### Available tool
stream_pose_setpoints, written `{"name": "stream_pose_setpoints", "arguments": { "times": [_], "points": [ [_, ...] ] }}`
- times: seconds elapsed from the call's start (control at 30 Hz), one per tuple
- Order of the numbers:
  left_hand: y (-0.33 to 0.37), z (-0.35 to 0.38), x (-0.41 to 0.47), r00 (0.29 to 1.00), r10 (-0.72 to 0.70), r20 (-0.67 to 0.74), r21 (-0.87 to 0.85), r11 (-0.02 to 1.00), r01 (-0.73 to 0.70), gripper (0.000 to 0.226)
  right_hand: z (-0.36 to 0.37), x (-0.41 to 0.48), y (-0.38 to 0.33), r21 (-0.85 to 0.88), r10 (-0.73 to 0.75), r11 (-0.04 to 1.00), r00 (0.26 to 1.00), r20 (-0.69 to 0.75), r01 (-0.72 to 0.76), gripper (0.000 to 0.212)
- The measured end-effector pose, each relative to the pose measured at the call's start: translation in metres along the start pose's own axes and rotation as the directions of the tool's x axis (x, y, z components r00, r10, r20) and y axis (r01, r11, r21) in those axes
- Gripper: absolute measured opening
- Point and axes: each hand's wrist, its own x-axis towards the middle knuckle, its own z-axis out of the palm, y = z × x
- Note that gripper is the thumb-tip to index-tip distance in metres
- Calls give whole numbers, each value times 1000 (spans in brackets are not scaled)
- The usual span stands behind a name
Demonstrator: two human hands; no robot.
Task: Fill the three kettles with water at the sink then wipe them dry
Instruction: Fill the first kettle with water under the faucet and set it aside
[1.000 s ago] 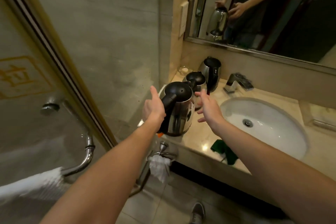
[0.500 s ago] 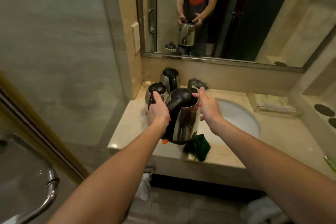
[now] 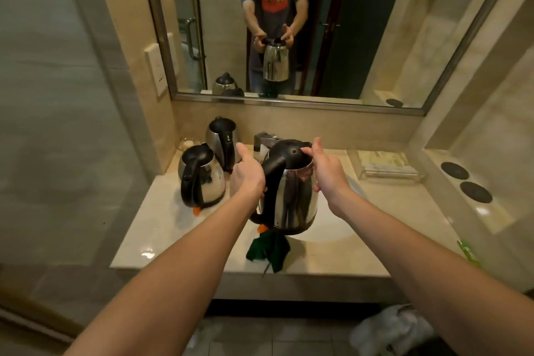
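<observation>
Your left grip [image 3: 248, 179] holds the kettle [image 3: 291, 202] by its handle. Your right grip [image 3: 328, 172] lies loose on the lid [image 3: 290, 153]. I think filling comes next: open it, then reach the tap [image 3: 264, 140] at 12 o'clock.

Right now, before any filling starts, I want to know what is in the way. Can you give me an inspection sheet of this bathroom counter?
Surface: glossy marble countertop; sink mostly hidden behind the held kettle.
Job's things: held kettle lifted over the sink, lid down; front kettle and rear kettle standing at left; green cloth at the front edge.
Clutter: glass dish; tray.
Hands: left hand grips the handle; right hand touches the lid.
Cables: nothing seen.
Surroundings: mirror, faucet, white towel on the floor.
</observation>
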Motion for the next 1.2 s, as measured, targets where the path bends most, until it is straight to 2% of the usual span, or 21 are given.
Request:
{"name": "stream_pose_setpoints", "arguments": {
  "times": [0.07,0.3,0.43,0.5,0.63,0.77,0.87,0.93,1.03,1.1,1.2],
  "points": [
    [5,10,1,1000,10,14,16,1000,-10,93,-9,5,1,13,-10,1000,1000,-9,10,58],
    [14,40,-4,1000,18,18,47,999,-19,89,-32,17,-5,48,-74,996,997,-24,75,49],
    [6,54,-5,1000,10,-25,30,999,-9,81,-40,18,-12,-73,-185,980,983,-7,184,57],
    [6,58,-3,999,7,-40,39,999,-6,72,-44,19,-6,-118,-210,971,978,3,208,58],
    [7,66,-2,999,-7,-33,24,1000,8,69,-50,28,10,-190,-255,948,967,23,254,61],
    [8,72,3,999,-30,-17,7,1000,30,68,-63,40,12,-214,-282,935,959,32,282,75],
    [11,75,4,999,-32,-8,-15,999,32,62,-74,52,17,-176,-294,944,954,-56,281,67],
    [12,79,5,1000,-23,-2,-29,999,23,61,-79,63,22,-69,-257,966,955,-148,249,54],
    [13,88,9,1000,-10,20,-46,999,11,61,-83,80,27,49,-52,997,975,-216,64,54],
    [15,94,10,999,-20,32,-59,998,22,60,-88,91,32,71,87,995,980,-179,-75,59],
    [13,103,17,999,-46,29,-77,996,48,70,-96,105,42,97,204,975,979,-12,-201,65]
  ]
}}
